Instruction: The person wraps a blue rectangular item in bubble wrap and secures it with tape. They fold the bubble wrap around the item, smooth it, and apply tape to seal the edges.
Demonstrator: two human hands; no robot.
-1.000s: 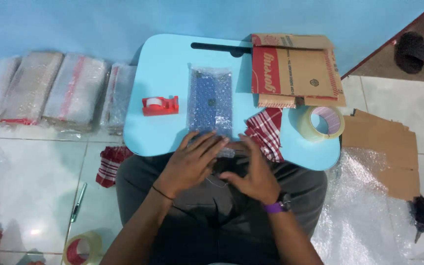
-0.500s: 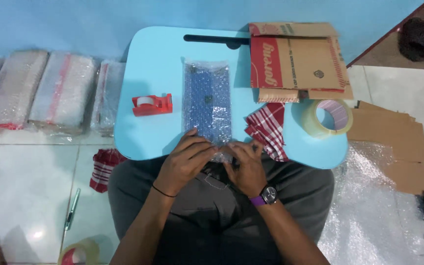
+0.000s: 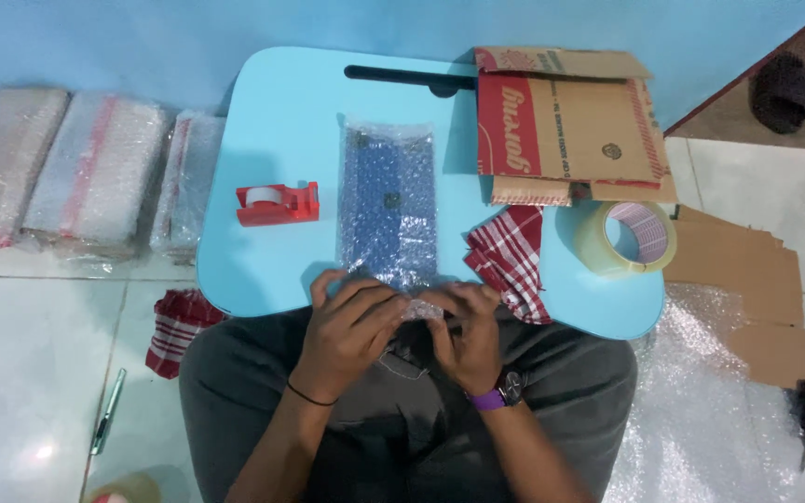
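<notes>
Currently both hands at near edge of light blue table (image 3: 272,270), working the lower end of a bubble-wrapped blue item (image 3: 388,200). Left hand (image 3: 347,331) curled over the loose bubble wrap end, fingers pinching it at table edge. Right hand (image 3: 468,335) likewise gripping same wrap end from other side, purple watch on wrist. Both clenched on the wrap, fingertips nearly meeting. Wrapped item flat, lengthwise, mid-table, its near end under the fingers.

Red tape dispenser (image 3: 277,203) left of wrapped item, apart from it. Red-and-white checkered cloth (image 3: 510,256) just right of wrapped item, beside right hand, hanging partly over near edge. Clear packing tape roll (image 3: 624,237) further right, on table corner. Flattened cardboard box (image 3: 566,126) at far right of table, overhanging edge. Black slot handle (image 3: 407,76) along far side of table.

On floor: bubble-wrapped packages (image 3: 67,172) stacked in row to left, another checkered cloth (image 3: 174,331) by left knee, pen-like tool (image 3: 107,410) on tile, cardboard sheets (image 3: 747,270) and loose bubble wrap (image 3: 701,410) to right. Seated with grey trousers under table
</notes>
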